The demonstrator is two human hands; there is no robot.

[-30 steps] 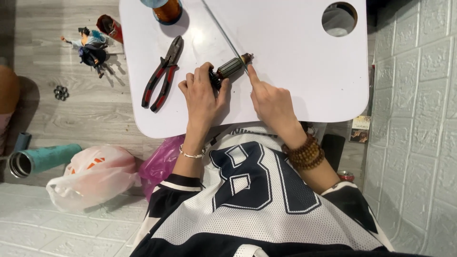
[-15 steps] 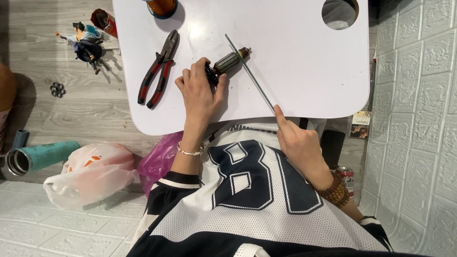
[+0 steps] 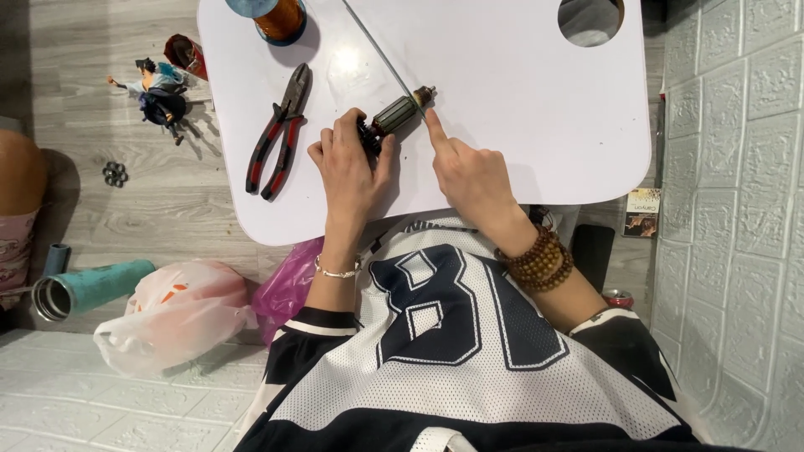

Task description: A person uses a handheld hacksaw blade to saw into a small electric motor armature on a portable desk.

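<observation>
Motor armature (image 3: 395, 119) lies on the white bench (image 3: 519, 109), near its front edge. Your left hand (image 3: 352, 167) has its grip clenched around the armature's lower end. Your right hand (image 3: 469, 172) grasps nothing; its forefinger touches the armature's upper end. Red-handled pliers (image 3: 280, 130) lie just left. A thin rod (image 3: 377, 50) extends from the armature toward the far edge.

Red-handled pliers (image 3: 279, 131) (lying flat); copper wire spool (image 3: 279, 17); teal flask (image 3: 88, 285).

White-and-navy mesh jersey (image 3: 469, 351), wooden bead bracelets (image 3: 538, 261).
</observation>
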